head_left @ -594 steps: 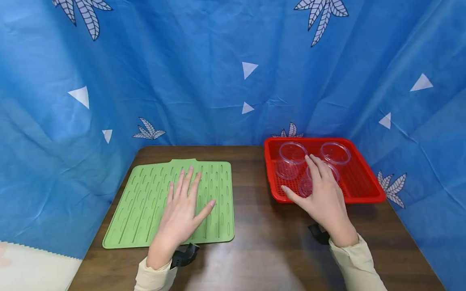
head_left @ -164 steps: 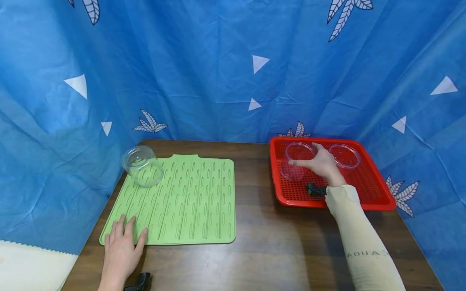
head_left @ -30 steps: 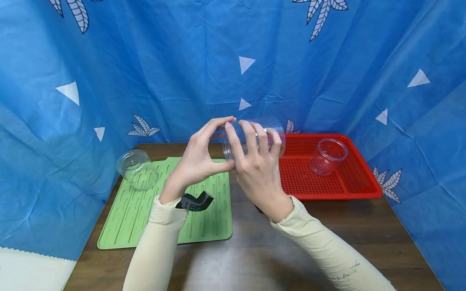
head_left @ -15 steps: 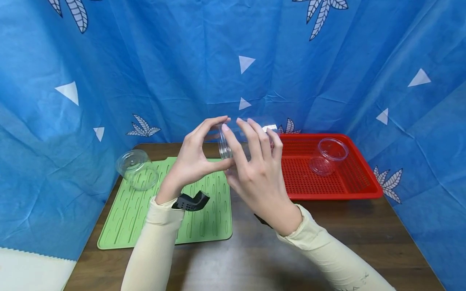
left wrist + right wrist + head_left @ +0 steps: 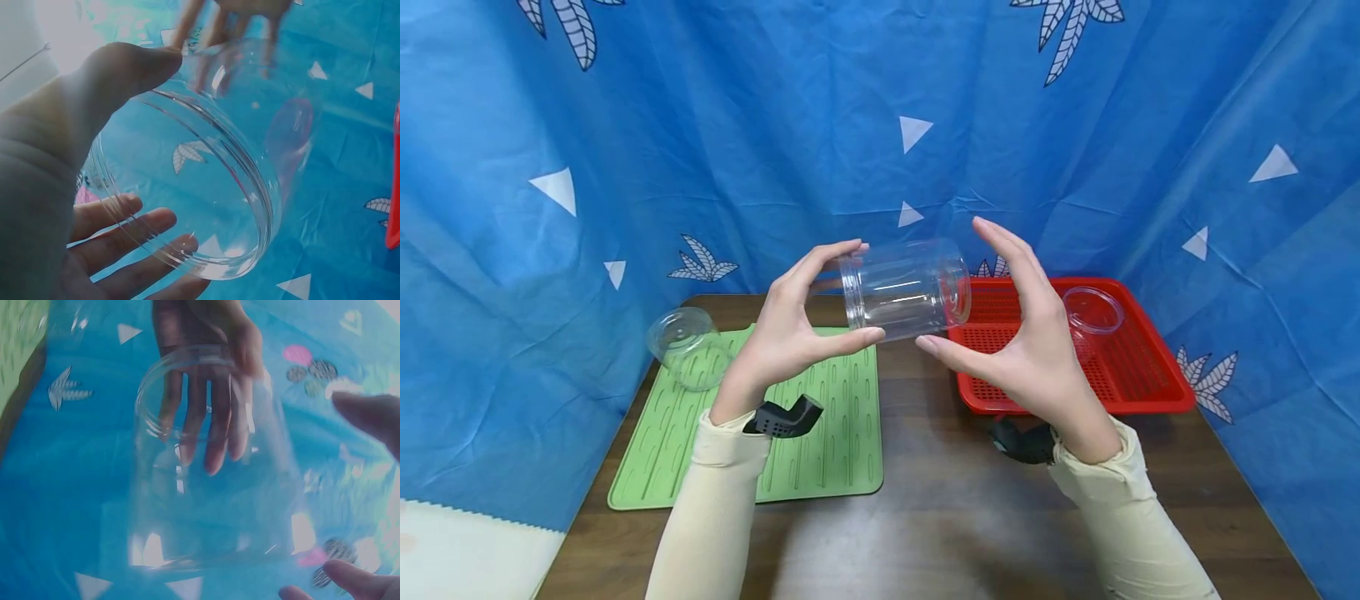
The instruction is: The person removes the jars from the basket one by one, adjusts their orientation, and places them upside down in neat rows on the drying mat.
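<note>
L grip [image 5: 781, 335] clamped on clr jar [image 5: 901, 290]; R grip [image 5: 1036, 346] apart, hiding pt of red bskt [image 5: 1138, 407].

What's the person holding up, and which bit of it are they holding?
A clear, cylindrical plastic jar, tipped sideways: the left grip has it by its ridged rim. The right grip holds nothing.

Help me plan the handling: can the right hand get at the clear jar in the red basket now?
Probably yes: the right hand holds nothing and appears near the red basket, whose open top leaves the clear jar uncovered.
</note>
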Available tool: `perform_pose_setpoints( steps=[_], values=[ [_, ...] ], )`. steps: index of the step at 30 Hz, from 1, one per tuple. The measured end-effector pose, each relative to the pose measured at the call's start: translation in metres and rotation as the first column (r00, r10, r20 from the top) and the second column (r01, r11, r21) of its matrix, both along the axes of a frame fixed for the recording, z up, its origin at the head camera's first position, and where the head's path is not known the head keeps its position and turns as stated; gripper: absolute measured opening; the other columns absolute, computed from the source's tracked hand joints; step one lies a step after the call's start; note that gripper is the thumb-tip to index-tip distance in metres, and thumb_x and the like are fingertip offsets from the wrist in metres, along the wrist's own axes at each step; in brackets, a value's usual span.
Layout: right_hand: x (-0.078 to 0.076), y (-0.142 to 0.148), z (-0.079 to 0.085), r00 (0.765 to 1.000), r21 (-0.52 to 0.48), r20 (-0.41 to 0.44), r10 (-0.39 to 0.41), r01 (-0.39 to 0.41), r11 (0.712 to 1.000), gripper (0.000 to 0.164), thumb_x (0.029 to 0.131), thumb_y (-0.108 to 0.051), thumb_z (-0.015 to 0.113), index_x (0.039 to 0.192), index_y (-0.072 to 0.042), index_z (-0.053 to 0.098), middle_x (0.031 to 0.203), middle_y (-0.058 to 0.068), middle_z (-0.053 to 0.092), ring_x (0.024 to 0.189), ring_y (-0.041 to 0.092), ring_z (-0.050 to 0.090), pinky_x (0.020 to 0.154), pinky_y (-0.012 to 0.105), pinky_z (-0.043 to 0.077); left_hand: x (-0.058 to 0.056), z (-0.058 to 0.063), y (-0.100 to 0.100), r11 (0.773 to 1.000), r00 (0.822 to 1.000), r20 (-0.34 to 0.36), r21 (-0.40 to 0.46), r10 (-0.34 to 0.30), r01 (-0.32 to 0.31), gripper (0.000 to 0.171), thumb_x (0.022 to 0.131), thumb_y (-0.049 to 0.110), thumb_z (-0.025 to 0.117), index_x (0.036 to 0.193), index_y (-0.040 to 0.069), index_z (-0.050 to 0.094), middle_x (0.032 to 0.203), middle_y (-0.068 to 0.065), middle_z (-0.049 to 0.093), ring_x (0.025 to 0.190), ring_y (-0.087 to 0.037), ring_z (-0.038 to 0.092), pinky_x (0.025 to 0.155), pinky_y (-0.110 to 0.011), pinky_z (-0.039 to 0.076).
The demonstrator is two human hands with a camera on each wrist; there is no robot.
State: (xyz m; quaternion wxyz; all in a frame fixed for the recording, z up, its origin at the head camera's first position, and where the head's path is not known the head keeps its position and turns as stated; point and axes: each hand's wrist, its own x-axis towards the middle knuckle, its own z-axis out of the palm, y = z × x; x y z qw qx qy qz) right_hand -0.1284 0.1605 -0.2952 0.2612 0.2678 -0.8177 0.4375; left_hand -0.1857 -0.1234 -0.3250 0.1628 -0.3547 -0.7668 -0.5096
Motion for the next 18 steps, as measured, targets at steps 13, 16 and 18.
perform_pose_setpoints(
  steps=[13, 16, 18],
  values=[
    [-0.032, 0.023, -0.029, 0.788, -0.439, 0.409, 0.459, -0.271, 0.857, 0.095, 0.091, 0.005, 0.077, 0.172, -0.026, 0.038, 0.173, 0.001, 0.039, 0.157, 0.028, 0.038, 0.118, 0.038, 0.05, 0.005, 0.0, -0.001, 0.998, 0.996, 0.064, 0.002, -0.066, 0.066, 0.09, 0.081, 0.023, 0.1, 0.159, 0.027, 0.055, 0.155, 0.011, 0.059, 0.141, -0.014, 0.056, 0.117, -0.038, 0.049],
    [-0.035, 0.023, -0.033, 0.741, -0.48, 0.41, 0.531, -0.32, 0.817, 0.092, 0.092, 0.007, 0.073, 0.172, -0.023, 0.037, 0.172, 0.007, 0.041, 0.156, 0.031, 0.041, 0.113, 0.039, 0.054, 0.006, 0.001, -0.001, 0.996, 0.994, 0.07, -0.006, -0.087, 0.088, 0.09, 0.082, 0.022, 0.099, 0.16, 0.024, 0.055, 0.155, 0.011, 0.06, 0.139, -0.014, 0.057, 0.117, -0.039, 0.05],
    [-0.035, 0.022, -0.034, 0.724, -0.491, 0.411, 0.554, -0.336, 0.804, 0.09, 0.093, 0.008, 0.072, 0.171, -0.021, 0.039, 0.17, 0.009, 0.044, 0.153, 0.033, 0.045, 0.111, 0.041, 0.056, 0.007, 0.002, -0.001, 0.995, 0.993, 0.073, -0.011, -0.094, 0.095, 0.09, 0.081, 0.022, 0.099, 0.16, 0.024, 0.055, 0.155, 0.011, 0.06, 0.138, -0.014, 0.058, 0.117, -0.039, 0.05]
  ],
)
